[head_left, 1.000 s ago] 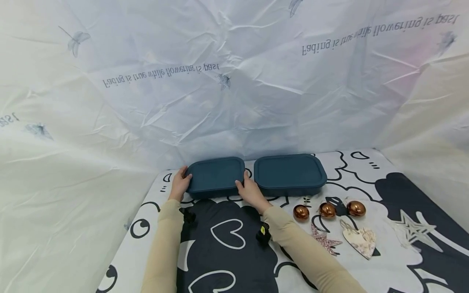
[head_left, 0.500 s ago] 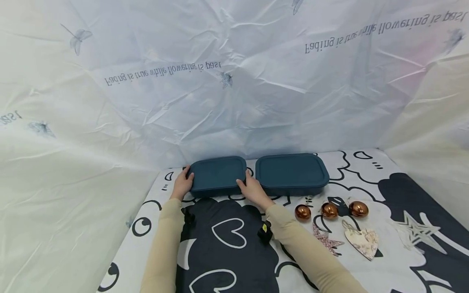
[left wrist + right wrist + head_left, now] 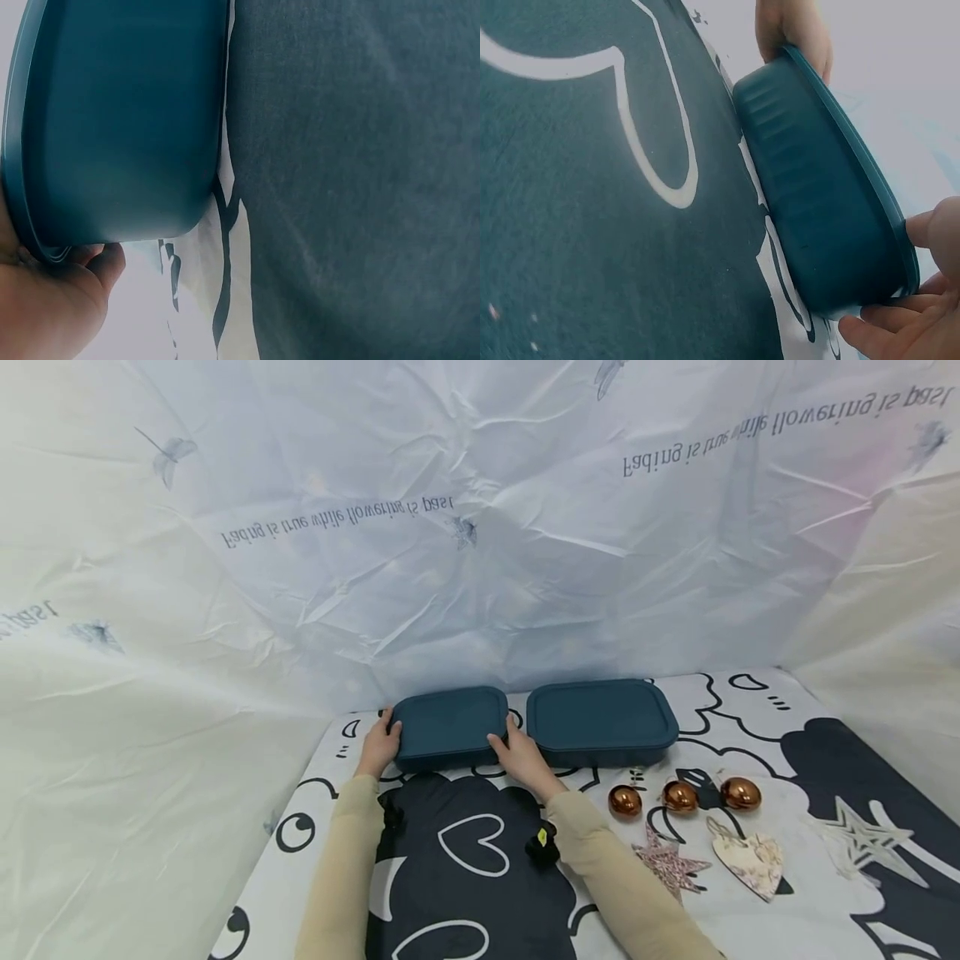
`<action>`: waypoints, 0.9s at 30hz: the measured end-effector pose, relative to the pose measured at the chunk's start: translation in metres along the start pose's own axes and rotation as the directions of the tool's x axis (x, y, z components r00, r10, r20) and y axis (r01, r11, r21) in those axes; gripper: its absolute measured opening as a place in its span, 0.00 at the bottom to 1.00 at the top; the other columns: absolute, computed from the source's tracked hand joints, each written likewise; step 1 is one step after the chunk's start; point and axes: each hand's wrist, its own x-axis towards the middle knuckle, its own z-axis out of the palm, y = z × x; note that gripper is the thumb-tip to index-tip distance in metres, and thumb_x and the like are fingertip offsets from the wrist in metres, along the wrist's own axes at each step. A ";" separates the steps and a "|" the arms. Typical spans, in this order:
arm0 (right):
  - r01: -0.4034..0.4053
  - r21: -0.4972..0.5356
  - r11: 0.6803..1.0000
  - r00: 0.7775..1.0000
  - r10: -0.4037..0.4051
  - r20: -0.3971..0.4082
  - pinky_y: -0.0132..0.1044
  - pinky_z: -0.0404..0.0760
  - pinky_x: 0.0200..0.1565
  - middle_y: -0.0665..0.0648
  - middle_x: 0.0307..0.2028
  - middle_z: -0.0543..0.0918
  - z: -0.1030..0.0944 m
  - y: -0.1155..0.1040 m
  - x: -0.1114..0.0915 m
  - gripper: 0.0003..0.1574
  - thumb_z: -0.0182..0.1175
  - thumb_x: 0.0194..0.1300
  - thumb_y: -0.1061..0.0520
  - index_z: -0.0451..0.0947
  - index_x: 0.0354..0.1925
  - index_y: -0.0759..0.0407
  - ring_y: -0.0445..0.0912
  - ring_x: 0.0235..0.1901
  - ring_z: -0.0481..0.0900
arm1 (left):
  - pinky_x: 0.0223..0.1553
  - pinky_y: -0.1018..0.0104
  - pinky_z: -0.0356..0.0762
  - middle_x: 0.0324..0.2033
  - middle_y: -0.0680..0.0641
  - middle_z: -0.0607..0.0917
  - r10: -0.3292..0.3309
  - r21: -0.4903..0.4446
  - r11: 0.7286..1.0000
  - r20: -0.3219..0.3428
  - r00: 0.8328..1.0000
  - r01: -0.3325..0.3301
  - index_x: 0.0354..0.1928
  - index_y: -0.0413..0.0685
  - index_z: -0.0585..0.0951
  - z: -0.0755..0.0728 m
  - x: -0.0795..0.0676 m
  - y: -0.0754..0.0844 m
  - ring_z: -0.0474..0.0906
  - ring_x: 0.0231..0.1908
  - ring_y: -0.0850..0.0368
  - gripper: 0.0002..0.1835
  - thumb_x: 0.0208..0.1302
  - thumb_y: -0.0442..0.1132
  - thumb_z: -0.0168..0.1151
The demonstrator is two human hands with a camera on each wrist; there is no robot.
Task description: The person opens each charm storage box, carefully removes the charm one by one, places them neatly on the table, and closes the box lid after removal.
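Observation:
A dark teal lidded storage box (image 3: 450, 722) with rounded corners sits on the patterned cloth by the back wall. My left hand (image 3: 380, 746) grips its left end, thumb at the lid's edge. In the left wrist view, the left hand's fingers (image 3: 109, 266) curl up under the overhanging rim. The right hand (image 3: 522, 758) holds the opposite end. Seen from the right wrist, its thumb (image 3: 922, 227) presses the rim and the other fingers wrap below it along the box wall. The box's far side is hidden.
A matching teal box (image 3: 602, 718) stands just to the right. Nearer lie several shiny copper balls (image 3: 680, 797), a pink glitter star (image 3: 672, 862), a floral heart ornament (image 3: 750, 862) and a silvery white star (image 3: 866, 835). Wrinkled white sheeting (image 3: 480, 585) rises behind.

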 end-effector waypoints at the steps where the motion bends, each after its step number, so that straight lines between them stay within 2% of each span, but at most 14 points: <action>1: -0.004 0.002 1.000 1.000 0.004 0.000 0.50 0.79 0.47 0.70 0.56 0.78 0.000 0.001 0.000 0.48 0.48 0.81 0.42 0.39 0.80 0.67 0.57 0.42 0.84 | 0.74 0.41 0.52 0.77 0.35 0.53 -0.005 -0.004 1.000 0.003 1.000 0.005 0.81 0.45 0.50 0.000 0.000 0.001 0.49 0.75 0.36 0.31 0.83 0.44 0.40; 2: -0.004 0.004 1.000 1.000 0.004 -0.003 0.50 0.79 0.48 0.70 0.58 0.77 0.000 0.001 0.000 0.48 0.48 0.81 0.42 0.39 0.80 0.66 0.57 0.44 0.84 | 0.74 0.40 0.52 0.77 0.34 0.53 -0.008 -0.007 1.000 0.006 1.000 0.008 0.81 0.45 0.49 0.001 0.000 0.001 0.49 0.75 0.36 0.31 0.83 0.45 0.39; 3: -0.006 0.011 1.000 1.000 0.006 0.001 0.51 0.79 0.48 0.70 0.56 0.77 0.000 0.002 0.000 0.49 0.47 0.81 0.41 0.38 0.80 0.66 0.59 0.43 0.83 | 0.74 0.40 0.52 0.77 0.34 0.52 -0.010 -0.013 1.000 0.010 1.000 0.011 0.81 0.45 0.49 0.001 0.000 0.001 0.49 0.75 0.35 0.31 0.83 0.45 0.39; 5: -0.002 0.028 1.000 1.000 0.003 -0.007 0.52 0.79 0.52 0.70 0.64 0.73 0.000 0.003 0.000 0.49 0.47 0.81 0.41 0.39 0.80 0.65 0.59 0.51 0.82 | 0.74 0.40 0.51 0.77 0.34 0.52 -0.012 -0.028 1.000 0.019 1.000 0.013 0.81 0.47 0.49 0.002 0.000 0.001 0.48 0.76 0.35 0.31 0.83 0.46 0.39; 10: -0.004 0.091 0.996 1.000 0.004 0.000 0.57 0.74 0.62 0.69 0.74 0.60 0.001 0.006 -0.002 0.49 0.47 0.80 0.41 0.37 0.80 0.63 0.61 0.66 0.71 | 0.74 0.40 0.50 0.78 0.35 0.51 -0.010 -0.053 0.999 0.027 1.000 0.012 0.81 0.48 0.48 0.001 -0.001 0.000 0.47 0.76 0.36 0.31 0.83 0.46 0.39; 13: -0.004 0.106 0.994 1.000 0.003 0.005 0.58 0.71 0.65 0.68 0.76 0.57 0.003 0.007 -0.003 0.49 0.47 0.80 0.40 0.36 0.81 0.62 0.60 0.69 0.67 | 0.74 0.40 0.51 0.78 0.35 0.52 -0.017 -0.053 0.998 0.021 1.000 0.018 0.81 0.48 0.48 0.001 -0.001 -0.002 0.47 0.76 0.37 0.31 0.83 0.46 0.39; 19: 0.005 0.115 0.993 1.000 -0.003 -0.019 0.60 0.70 0.65 0.69 0.76 0.57 0.006 0.008 -0.001 0.48 0.47 0.81 0.41 0.38 0.81 0.63 0.62 0.68 0.68 | 0.74 0.40 0.50 0.77 0.35 0.52 -0.012 -0.063 0.998 0.007 1.000 0.012 0.81 0.48 0.49 0.001 -0.002 -0.005 0.48 0.76 0.36 0.31 0.83 0.47 0.40; 27: -0.037 0.125 0.991 0.999 0.035 0.020 0.61 0.65 0.69 0.66 0.78 0.51 0.004 0.010 -0.002 0.47 0.46 0.81 0.41 0.35 0.81 0.57 0.62 0.71 0.63 | 0.74 0.39 0.51 0.78 0.37 0.52 -0.021 -0.099 0.995 0.007 1.000 0.022 0.81 0.50 0.50 0.002 -0.002 -0.005 0.47 0.76 0.37 0.31 0.83 0.47 0.41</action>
